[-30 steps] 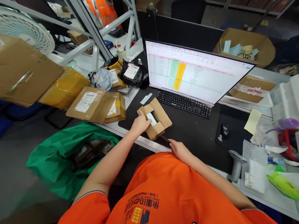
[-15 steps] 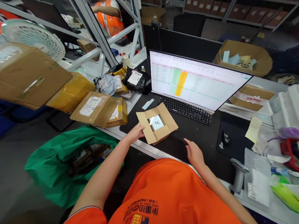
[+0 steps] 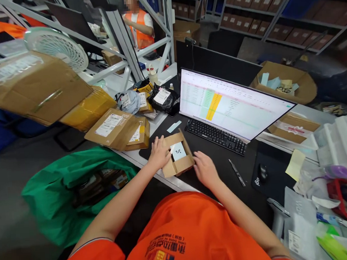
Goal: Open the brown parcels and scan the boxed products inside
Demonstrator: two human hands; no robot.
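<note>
A small cardboard box sits on the dark desk mat in front of me, its flaps raised or folded outward. Inside lies a pale blue slip with a black handwritten mark. My left hand grips the box's left side, fingers over the flap and thumb near the opening. On the opposite side, my right hand has its curled fingers at the right flap; the fingertips are partly hidden. A slim, dark pen-like tool lies on the mat right of that hand.
Behind the box stand a keyboard and a monitor. Taped parcels are piled at the left, above a green sack. A mouse, a scanner and plastic bins occupy the right. A co-worker is beyond the frame.
My right hand has moved left to the box, and the pen-like tool now shows on the mat. The left hand has shifted up over the flap. The box has turned, its right flap now raised.
</note>
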